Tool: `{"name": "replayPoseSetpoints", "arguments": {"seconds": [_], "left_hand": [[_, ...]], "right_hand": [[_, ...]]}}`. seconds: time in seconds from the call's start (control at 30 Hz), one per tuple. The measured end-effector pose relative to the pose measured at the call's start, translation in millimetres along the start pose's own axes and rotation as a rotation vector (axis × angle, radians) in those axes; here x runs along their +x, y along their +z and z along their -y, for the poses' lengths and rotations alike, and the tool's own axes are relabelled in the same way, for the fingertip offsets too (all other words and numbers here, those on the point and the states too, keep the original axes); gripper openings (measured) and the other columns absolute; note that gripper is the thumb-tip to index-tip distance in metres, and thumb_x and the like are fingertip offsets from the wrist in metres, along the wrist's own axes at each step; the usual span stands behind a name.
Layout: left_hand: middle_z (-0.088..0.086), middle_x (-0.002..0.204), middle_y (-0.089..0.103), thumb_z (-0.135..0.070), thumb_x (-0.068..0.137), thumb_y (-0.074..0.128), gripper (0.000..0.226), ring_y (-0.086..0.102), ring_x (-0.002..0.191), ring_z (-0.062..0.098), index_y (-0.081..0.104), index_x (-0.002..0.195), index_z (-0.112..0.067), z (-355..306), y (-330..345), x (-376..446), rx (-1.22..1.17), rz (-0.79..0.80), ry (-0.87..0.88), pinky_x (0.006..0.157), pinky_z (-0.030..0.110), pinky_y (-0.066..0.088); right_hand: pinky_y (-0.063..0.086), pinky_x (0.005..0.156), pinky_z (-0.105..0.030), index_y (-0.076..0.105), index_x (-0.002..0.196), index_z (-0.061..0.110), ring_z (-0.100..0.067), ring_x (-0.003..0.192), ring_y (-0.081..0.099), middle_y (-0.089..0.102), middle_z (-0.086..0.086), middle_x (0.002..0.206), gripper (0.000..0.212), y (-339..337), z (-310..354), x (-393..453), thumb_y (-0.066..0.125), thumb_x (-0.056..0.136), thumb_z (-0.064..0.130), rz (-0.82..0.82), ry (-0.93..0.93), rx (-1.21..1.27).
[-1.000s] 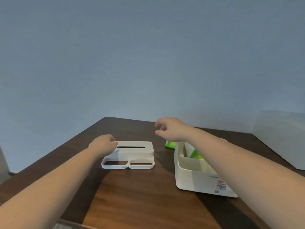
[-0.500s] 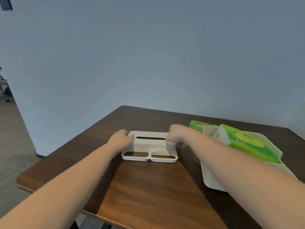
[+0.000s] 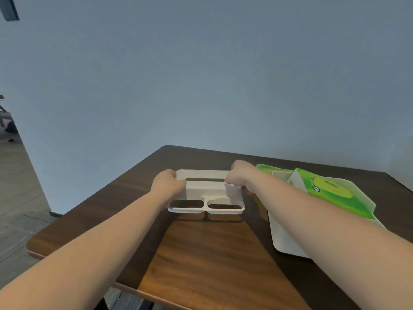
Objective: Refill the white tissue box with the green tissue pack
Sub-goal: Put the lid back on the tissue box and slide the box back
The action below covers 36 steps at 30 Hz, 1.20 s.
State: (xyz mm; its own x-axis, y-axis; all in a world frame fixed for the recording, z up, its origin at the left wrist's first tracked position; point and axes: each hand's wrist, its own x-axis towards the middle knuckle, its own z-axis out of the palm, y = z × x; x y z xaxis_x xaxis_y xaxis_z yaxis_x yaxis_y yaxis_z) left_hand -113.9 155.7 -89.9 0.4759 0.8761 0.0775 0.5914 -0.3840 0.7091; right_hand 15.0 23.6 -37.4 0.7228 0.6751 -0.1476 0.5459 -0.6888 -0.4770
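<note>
The white tissue box lid [image 3: 204,191], with a dark slot on top and two open compartments at its front, is held a little above the dark wooden table [image 3: 201,253]. My left hand [image 3: 166,183] grips its left end and my right hand [image 3: 240,176] grips its right end. To the right stands the white box base [image 3: 281,238], open on top. A green tissue pack [image 3: 326,193] lies tilted inside the base. A second green pack [image 3: 268,168] shows behind the base's far corner.
A plain grey-blue wall stands behind the table. The table's left edge drops to a wood-patterned floor [image 3: 15,198]. My right forearm crosses over the near part of the box base.
My right hand came down from above the table and closed on the lid's right end. Both hands now hold the lid, which has risen slightly. The view has shifted left.
</note>
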Motion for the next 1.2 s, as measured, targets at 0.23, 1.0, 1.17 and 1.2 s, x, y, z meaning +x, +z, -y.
{"name": "replayPoseSetpoints", "arguments": {"seconds": [0.23, 1.0, 1.17, 1.2], "left_hand": [[0.010, 0.095, 0.067, -0.030, 0.082, 0.058, 0.033, 0.061, 0.092, 0.031, 0.066, 0.106, -0.009, -44.7, -19.8, -21.8, -0.246, -0.126, 0.097, 0.067, 0.029, 0.042], [0.025, 0.130, 0.054, -0.019, 0.079, 0.051, 0.047, 0.060, 0.107, 0.037, 0.059, 0.118, 0.006, -186.6, 79.0, -103.8, -0.196, 0.179, 0.208, 0.080, 0.039, 0.052], [0.026, 0.131, 0.052, -0.018, 0.078, 0.051, 0.049, 0.059, 0.110, 0.040, 0.058, 0.118, 0.009, -190.5, 98.3, -106.0, -0.188, 0.182, 0.215, 0.089, 0.046, 0.052], [0.028, 0.132, 0.051, -0.016, 0.079, 0.051, 0.049, 0.057, 0.113, 0.041, 0.056, 0.119, 0.011, -190.5, 101.2, -106.3, -0.190, 0.177, 0.210, 0.090, 0.047, 0.051]], "right_hand": [[0.054, 0.085, -0.039, 0.057, 0.107, -0.001, -0.032, 0.093, 0.059, 0.053, -0.013, 0.090, 0.024, -52.7, -5.5, -20.7, 0.057, 0.083, 0.002, -0.138, -0.038, 0.202], [0.041, 0.057, -0.024, 0.060, 0.085, 0.003, -0.029, 0.078, 0.056, 0.059, -0.014, 0.089, 0.008, -132.9, -180.4, -75.7, 0.057, 0.085, 0.010, -0.341, 0.255, -0.019], [0.034, 0.047, -0.023, 0.059, 0.089, 0.005, -0.026, 0.070, 0.053, 0.059, -0.012, 0.088, 0.016, -121.5, -202.3, -72.7, 0.055, 0.088, 0.020, -0.332, 0.279, 0.010], [0.035, 0.047, -0.024, 0.060, 0.094, 0.005, -0.026, 0.071, 0.053, 0.058, -0.011, 0.089, 0.019, -118.9, -203.9, -72.6, 0.054, 0.089, 0.022, -0.331, 0.280, 0.024]]}}
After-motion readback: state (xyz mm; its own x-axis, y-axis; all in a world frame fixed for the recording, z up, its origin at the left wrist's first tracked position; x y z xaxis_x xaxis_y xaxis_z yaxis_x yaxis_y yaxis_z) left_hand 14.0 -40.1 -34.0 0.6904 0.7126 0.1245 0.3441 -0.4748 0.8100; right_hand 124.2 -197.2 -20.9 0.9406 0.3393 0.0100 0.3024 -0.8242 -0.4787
